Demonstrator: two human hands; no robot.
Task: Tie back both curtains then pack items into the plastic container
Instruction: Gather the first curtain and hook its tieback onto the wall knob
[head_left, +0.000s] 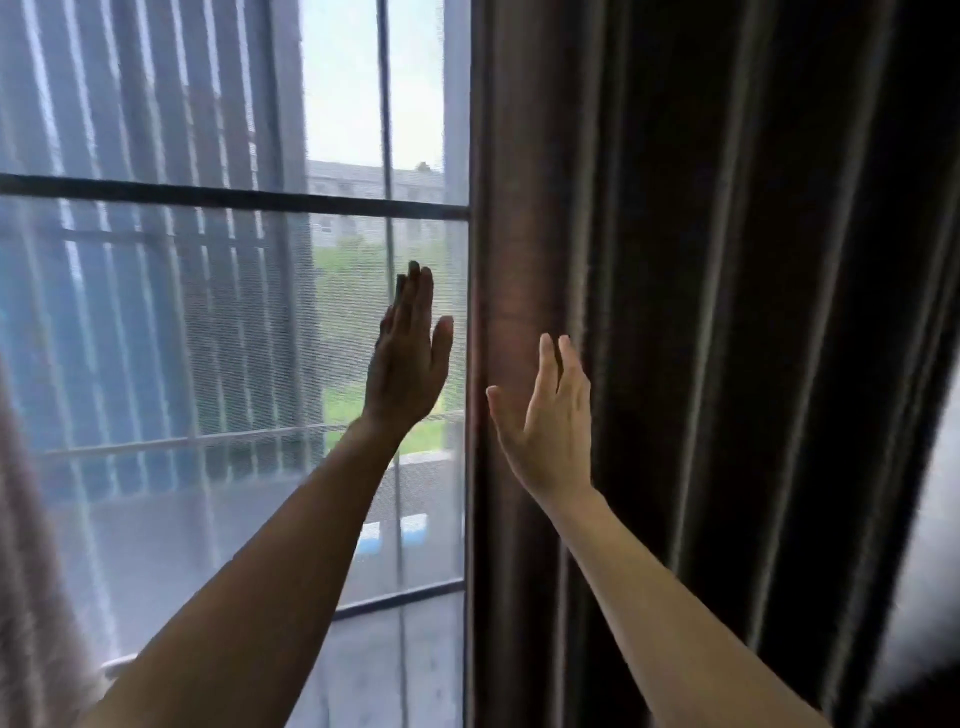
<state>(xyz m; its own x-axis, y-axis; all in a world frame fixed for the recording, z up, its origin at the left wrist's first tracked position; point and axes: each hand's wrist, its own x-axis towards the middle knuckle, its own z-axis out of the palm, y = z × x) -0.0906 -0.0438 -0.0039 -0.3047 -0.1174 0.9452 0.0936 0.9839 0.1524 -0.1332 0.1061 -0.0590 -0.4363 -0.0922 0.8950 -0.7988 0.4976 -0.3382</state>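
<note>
A dark brown curtain (701, 312) hangs in long folds over the right half of the view, its left edge running down the middle. My right hand (550, 421) is raised with straight fingers in front of that edge, close to the fabric; contact is unclear. My left hand (408, 358) is raised just left of the curtain edge, fingers straight and together, palm turned toward the curtain, in front of the window. Neither hand holds anything. A second, lighter curtain (26, 545) shows at the lower left edge. No plastic container is in view.
A tall window (208, 312) with a dark horizontal bar (234, 195) and a fine mesh screen fills the left half. Outside are a slatted building face, a balcony railing and greenery. A pale wall strip (930, 519) shows at the far right.
</note>
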